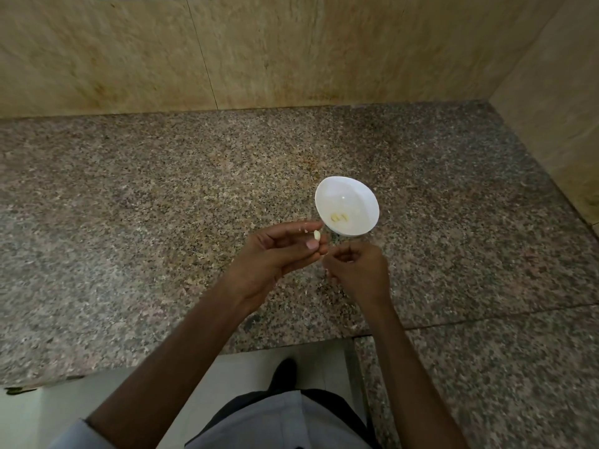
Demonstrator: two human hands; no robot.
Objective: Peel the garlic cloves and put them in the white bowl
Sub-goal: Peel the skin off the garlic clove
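Beside the white bowl (348, 193), the left hand (275, 256) pinches one pale, smooth garlic clove (317, 235); the right hand (355, 265) curls nearby (whether on peel, I cannot tell). Two peeled cloves (339, 217) lie in the bowl.

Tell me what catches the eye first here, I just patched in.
The white bowl stands out bright on the speckled granite counter, right of centre, with a few peeled cloves inside. Just in front of it, the left hand pinches a pale garlic clove, and the right hand hovers close beside, fingers curled.
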